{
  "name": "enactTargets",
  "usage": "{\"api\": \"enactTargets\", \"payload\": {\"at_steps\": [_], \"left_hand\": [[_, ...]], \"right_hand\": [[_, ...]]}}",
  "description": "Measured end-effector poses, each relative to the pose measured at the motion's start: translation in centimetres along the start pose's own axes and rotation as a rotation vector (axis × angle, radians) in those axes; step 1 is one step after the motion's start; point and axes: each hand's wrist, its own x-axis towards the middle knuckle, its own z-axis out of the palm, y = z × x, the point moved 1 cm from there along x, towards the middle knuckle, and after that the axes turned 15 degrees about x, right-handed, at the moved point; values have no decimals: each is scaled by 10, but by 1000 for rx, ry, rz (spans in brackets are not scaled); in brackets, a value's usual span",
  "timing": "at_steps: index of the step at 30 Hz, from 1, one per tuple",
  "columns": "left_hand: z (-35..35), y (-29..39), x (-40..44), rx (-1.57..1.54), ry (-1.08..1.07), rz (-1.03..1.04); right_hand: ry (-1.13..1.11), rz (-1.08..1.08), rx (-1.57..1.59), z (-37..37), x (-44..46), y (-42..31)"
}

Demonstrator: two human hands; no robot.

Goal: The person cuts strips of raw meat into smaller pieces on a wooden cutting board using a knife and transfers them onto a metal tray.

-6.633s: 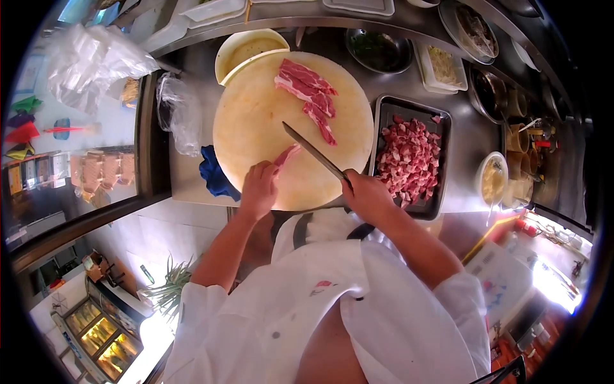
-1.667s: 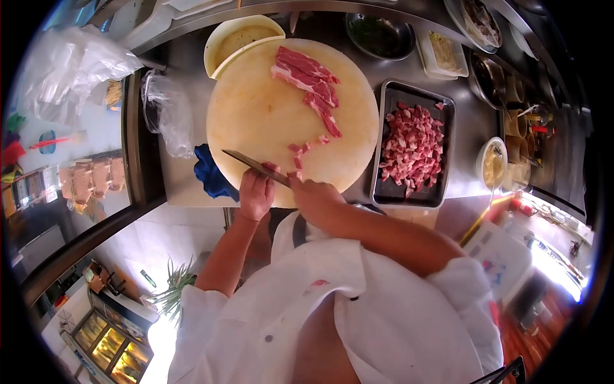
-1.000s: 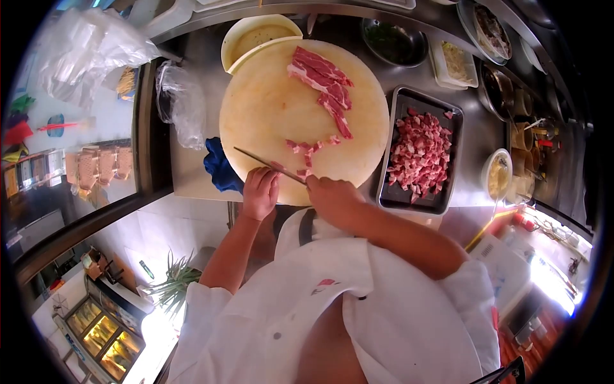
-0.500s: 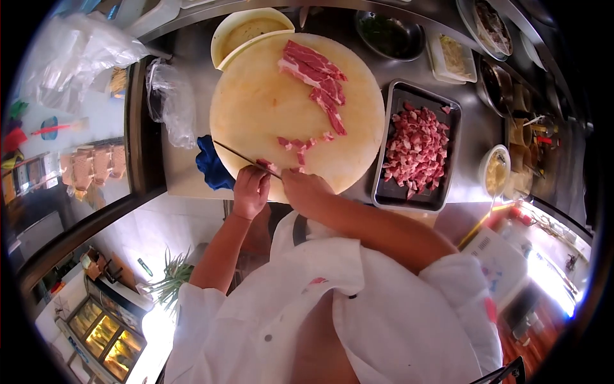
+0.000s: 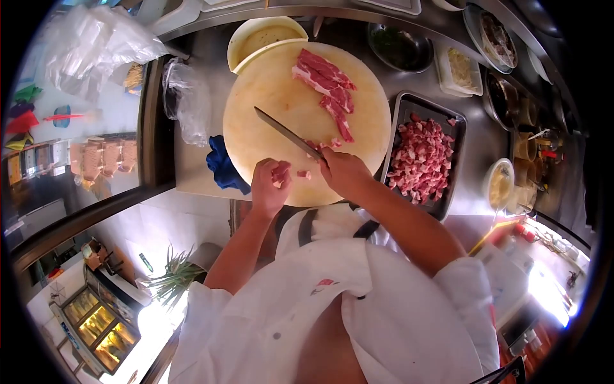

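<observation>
My right hand [image 5: 346, 171] grips the handle of a knife [image 5: 284, 131], whose blade points up and to the left over the round cutting board [image 5: 262, 96]. At the board's near edge, my left hand [image 5: 269, 185] is closed around a piece of raw meat [image 5: 281, 173]. A small meat cube [image 5: 304, 174] lies between the two hands. More small pieces are partly hidden behind the knife and my right hand. Larger raw meat strips [image 5: 326, 83] rest at the far right of the board.
Right of the board stands a dark metal tray [image 5: 398, 112] heaped with diced meat [image 5: 422, 160]. A blue cloth [image 5: 224, 168] and a plastic bag [image 5: 187, 102] lie on the left. Behind are a cream container [image 5: 240, 41], a metal bowl [image 5: 409, 61] and a white tub [image 5: 457, 70].
My right hand has moved right and away from my left hand, swinging the knife off the meat. My left hand has shifted slightly right with the meat piece. The whole view has shifted a little.
</observation>
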Motion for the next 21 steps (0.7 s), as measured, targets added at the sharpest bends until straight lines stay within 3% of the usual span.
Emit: {"api": "enactTargets", "payload": {"at_steps": [3, 7, 13, 21], "left_hand": [[14, -9, 5, 140, -51, 136], [3, -25, -8, 142, -50, 150], [-34, -42, -21, 171, 24, -34], [-35, -23, -19, 72, 82, 66]], "right_hand": [[-38, 67, -32, -19, -7, -16], [-50, 64, -6, -9, -26, -19], [-67, 152, 196, 19, -40, -27], [-47, 168, 238, 33, -34, 16]]}}
